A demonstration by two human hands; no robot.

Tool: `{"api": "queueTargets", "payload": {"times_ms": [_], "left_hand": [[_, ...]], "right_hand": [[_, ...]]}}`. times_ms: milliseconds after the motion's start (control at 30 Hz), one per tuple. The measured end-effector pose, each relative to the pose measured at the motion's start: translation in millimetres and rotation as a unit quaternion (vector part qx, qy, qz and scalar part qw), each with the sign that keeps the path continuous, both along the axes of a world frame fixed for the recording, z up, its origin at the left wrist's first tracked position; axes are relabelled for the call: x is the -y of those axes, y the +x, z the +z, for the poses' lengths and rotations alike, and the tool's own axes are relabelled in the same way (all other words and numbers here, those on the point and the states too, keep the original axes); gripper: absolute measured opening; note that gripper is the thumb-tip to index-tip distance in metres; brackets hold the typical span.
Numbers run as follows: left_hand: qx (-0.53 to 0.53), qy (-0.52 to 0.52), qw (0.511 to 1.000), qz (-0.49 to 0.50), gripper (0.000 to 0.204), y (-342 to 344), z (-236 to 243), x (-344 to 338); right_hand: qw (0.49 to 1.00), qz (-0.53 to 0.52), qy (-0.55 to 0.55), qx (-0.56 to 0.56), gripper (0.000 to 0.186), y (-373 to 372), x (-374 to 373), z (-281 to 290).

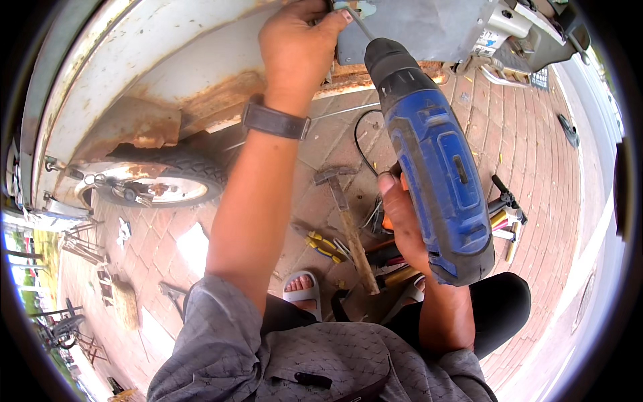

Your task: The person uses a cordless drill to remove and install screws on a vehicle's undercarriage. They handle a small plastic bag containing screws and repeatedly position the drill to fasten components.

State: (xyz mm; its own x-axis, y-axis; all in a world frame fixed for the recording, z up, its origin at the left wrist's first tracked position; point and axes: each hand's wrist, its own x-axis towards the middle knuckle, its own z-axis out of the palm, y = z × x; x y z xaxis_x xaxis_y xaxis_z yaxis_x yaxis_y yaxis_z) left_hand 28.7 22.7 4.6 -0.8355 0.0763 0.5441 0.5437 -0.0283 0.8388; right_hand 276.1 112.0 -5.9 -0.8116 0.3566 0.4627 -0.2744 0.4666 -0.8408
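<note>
A blue and black cordless drill (439, 171) slants up and to the left. My right hand (405, 218) is wrapped round its handle, mostly hidden behind the drill body. From its chuck a thin metal bit (360, 24) reaches the upper left part of a grey metal panel (422, 33). Next to the bit's tip is the thumb of my left hand (293, 50). The fingers of that hand are curled at the panel's left edge, partly cut off by the top of the view; what they pinch cannot be made out. Rusty, pale vehicle bodywork (194, 50) lies to the left.
A wooden-handled hammer (347, 231) and yellow-handled pliers (324, 247) lie on the brick paving between my feet and the vehicle. More tools (508, 216) are at the right, behind the drill. At left stands a spoked wheel (171, 191) with a black tyre.
</note>
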Motion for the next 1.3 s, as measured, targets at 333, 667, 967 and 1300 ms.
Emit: {"api": "queueTargets", "payload": {"times_ms": [333, 667, 967, 1300], "left_hand": [[-0.032, -0.127, 0.990, 0.059, 0.042, 3, 7, 5], [-0.074, -0.131, 0.988, 0.028, 0.054, 0, 8, 11], [-0.081, -0.266, 0.959, 0.062, 0.053, -4, 23, 17], [-0.084, -0.315, 0.939, 0.113, 0.044, -4, 25, 15]], "right_hand": [[0.999, -0.005, -0.041, 0.014, 0.026, 7, 2, 4], [0.999, -0.020, 0.042, -0.015, 0.023, 19, -6, -2], [0.995, -0.009, -0.090, 0.045, 0.021, 30, -9, -1], [0.996, 0.005, -0.074, 0.052, 0.020, 32, -11, 1]]}}
